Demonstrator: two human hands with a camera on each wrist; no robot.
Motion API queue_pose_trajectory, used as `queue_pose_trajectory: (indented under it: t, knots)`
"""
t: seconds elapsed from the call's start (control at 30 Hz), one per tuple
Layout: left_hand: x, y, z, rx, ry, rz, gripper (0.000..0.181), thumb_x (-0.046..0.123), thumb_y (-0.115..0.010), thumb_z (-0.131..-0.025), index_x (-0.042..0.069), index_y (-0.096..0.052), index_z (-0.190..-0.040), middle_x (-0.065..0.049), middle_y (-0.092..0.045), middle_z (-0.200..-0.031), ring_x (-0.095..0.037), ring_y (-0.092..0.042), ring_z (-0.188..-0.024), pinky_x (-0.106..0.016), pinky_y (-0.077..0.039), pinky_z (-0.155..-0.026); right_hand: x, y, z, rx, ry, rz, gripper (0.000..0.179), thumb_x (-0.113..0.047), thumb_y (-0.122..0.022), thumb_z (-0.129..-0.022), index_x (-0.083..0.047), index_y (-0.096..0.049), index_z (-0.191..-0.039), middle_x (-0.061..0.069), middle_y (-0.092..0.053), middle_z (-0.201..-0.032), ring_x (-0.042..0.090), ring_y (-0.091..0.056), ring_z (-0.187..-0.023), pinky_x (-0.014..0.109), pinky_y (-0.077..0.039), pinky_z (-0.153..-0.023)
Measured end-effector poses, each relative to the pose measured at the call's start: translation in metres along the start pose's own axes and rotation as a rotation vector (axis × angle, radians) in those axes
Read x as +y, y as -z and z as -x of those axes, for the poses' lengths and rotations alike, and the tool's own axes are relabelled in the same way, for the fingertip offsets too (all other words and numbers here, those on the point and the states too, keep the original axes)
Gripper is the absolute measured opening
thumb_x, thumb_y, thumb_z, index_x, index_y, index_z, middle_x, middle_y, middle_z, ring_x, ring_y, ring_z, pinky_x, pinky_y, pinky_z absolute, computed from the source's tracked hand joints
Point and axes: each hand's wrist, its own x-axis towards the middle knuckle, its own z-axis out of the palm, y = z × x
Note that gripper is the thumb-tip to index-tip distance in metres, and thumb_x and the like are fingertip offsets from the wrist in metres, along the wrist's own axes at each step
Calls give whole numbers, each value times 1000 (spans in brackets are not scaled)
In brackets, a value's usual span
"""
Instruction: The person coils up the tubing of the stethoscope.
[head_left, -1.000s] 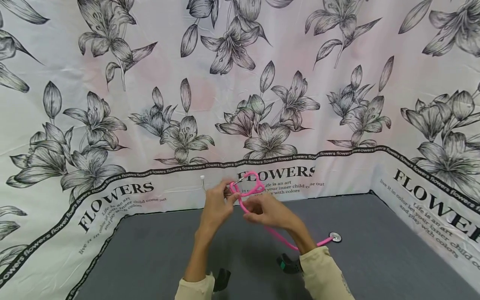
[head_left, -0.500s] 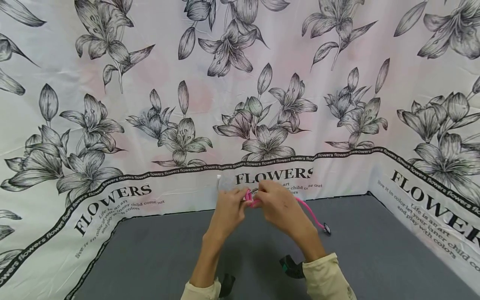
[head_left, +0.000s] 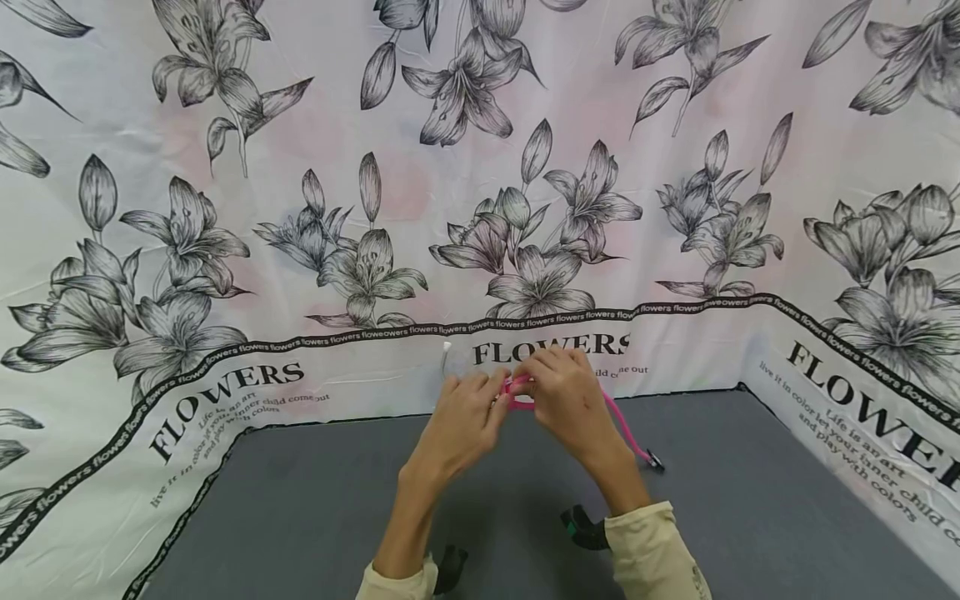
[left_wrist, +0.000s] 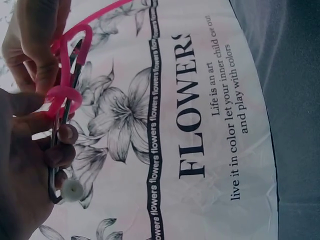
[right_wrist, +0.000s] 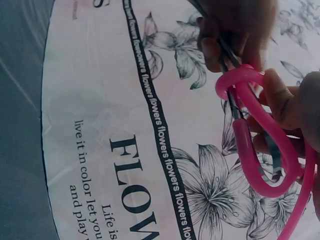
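Observation:
Both hands hold a pink stethoscope [head_left: 624,425] up above the far edge of the table. My left hand [head_left: 461,425] grips its metal ear tubes [left_wrist: 52,175], and one white ear tip [left_wrist: 72,190] sticks out past the fingers. A coil of the pink tubing [right_wrist: 240,80] wraps around the metal tubes, with a bent loop below it. My right hand [head_left: 573,408] pinches the tubing beside that coil. From there the tube hangs to the right, ending in the round chest piece [head_left: 655,460]. Fingers hide part of the coil.
A grey table [head_left: 322,500] lies below the hands. Behind it hangs a white floral cloth [head_left: 390,367] printed with lettering. Dark straps [head_left: 585,529] are on both wrists, near the cream sleeves [head_left: 652,550].
The right hand has risen to the coil, near the left hand, which has shifted slightly right. The open pink loop seen earlier is now drawn in between the hands. The chest piece has turned edge-on.

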Motion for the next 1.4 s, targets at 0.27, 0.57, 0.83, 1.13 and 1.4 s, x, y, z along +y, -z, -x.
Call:
queue_pose_trajectory:
  t: [0.27, 0.57, 0.83, 1.13, 1.4]
  knots:
    - [4, -1, 1, 68, -122, -190, 37, 32, -60, -105, 8, -67, -133, -2, -72, -107, -19, -65, -101, -35, -43, -91, 2, 4, 1, 9, -66, -116, 18, -14, -90, -77, -8, -77, -87, 3, -78, -83, 20, -71, -77, 36, -57, -75]
    - [5, -1, -2, 40, -169, -145, 30, 29, -60, -99, 11, -74, -119, 2, -77, -108, -16, -69, -102, -33, -43, -89, 20, 10, 3, -12, -206, -387, 16, 1, -85, -82, -1, -71, -89, 9, -73, -78, 13, -65, -61, 23, -52, -55]
    - [5, 3, -1, 19, -203, -126, 37, 29, -63, -98, 9, -73, -128, 0, -77, -112, -17, -70, -106, -35, -46, -96, 44, 12, 13, -203, -452, -768, 8, -7, -81, -90, -3, -77, -96, 16, -77, -86, 6, -73, -69, 27, -61, -65]
    - [3, 0, -3, 41, -196, 36, 34, 25, -61, -99, 11, -73, -128, 3, -78, -109, -11, -64, -92, -33, -41, -90, 63, 4, 21, -261, -492, -902, 7, -3, -77, -92, 1, -78, -98, 7, -77, -87, 10, -74, -74, 30, -61, -69]
    - [1, 4, -4, 189, -122, 221, 33, 18, -65, -103, 0, -69, -130, -4, -78, -104, -17, -69, -94, -36, -44, -96, 50, 2, 15, -358, -565, -910, 21, -13, -77, -95, 5, -78, -105, 20, -77, -96, 8, -71, -77, 26, -59, -70]
